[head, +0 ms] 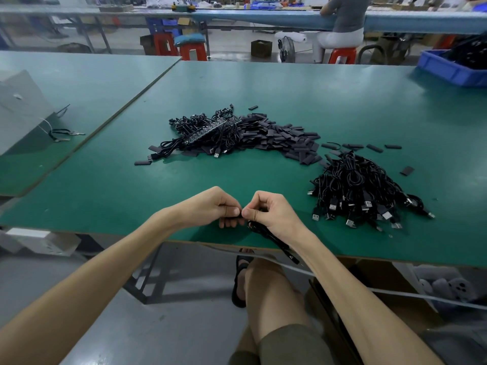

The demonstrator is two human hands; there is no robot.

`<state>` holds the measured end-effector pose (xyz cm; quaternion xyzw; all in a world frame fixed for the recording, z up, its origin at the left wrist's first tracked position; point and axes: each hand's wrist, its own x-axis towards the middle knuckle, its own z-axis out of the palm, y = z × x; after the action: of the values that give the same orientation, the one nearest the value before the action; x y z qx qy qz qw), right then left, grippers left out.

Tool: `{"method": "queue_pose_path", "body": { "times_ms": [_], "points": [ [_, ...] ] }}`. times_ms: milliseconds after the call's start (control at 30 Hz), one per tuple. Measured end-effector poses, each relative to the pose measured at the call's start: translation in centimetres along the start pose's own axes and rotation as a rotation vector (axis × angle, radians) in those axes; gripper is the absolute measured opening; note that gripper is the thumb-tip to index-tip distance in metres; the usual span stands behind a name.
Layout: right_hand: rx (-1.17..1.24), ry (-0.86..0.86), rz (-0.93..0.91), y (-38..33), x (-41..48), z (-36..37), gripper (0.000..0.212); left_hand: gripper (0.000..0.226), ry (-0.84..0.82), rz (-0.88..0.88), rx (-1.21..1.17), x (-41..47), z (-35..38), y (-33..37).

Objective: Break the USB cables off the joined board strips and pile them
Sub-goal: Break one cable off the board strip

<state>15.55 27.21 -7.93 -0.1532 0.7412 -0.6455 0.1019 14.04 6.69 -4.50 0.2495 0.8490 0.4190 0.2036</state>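
Pinching thumb to thumb at the near edge of the green table (342, 88), the left hand (221, 206) curls round a dark piece (232, 222), mostly hidden, while the right hand (274, 212) grips a black cable (274, 241) that trails off the edge. A pile of loose cables (361, 191) lies just right of the hands. Farther back, cables joined to board strips (208, 131) touch a heap of black sleeves (284, 139). The blue bin (448, 71) at the far right corner holds dark tangled things, too blurred to tell.
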Motion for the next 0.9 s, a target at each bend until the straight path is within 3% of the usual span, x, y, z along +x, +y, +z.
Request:
{"method": "queue_pose_path", "body": {
  "times_ms": [200, 467, 733, 900],
  "points": [
    [0.046, 0.022, 0.014, 0.0, -0.1, -0.1, 0.017, 0.023, 0.000, 0.036, -0.063, -0.2, 0.0, -0.5],
    [0.102, 0.096, 0.018, 0.2, 0.0, -0.1, 0.014, 0.030, -0.103, 0.018, -0.565, -1.7, -1.1, -3.5],
    [0.198, 0.084, 0.034, -0.3, -0.4, -0.3, 0.025, 0.029, 0.099, 0.051, -0.715, -0.5, 0.1, -3.2],
    [0.213, 0.317, -0.011, 0.0, -0.3, 0.0, 0.017, 0.034, 0.332, -0.004, -0.793, 1.1, 2.1, -1.5]
  ]
}}
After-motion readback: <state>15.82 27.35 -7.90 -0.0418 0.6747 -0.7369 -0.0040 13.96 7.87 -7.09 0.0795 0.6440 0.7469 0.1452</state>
